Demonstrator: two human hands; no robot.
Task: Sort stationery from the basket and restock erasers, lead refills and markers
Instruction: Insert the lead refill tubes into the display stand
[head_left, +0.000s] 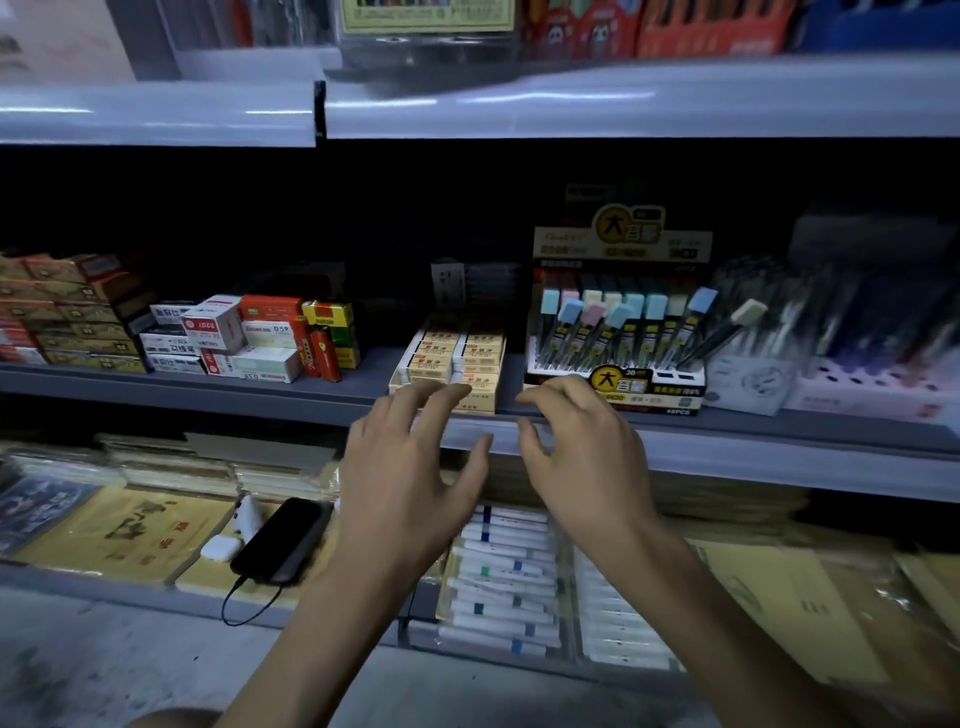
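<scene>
Hovering before dim grey shelf (375, 370), left hand (410, 470) and right hand (584, 460), grip released.

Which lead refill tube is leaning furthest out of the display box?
The rightmost lead refill tube, with the cream cap. It tilts far to the right, past the edge of the display box, while the other tubes stand closer to upright.
</scene>
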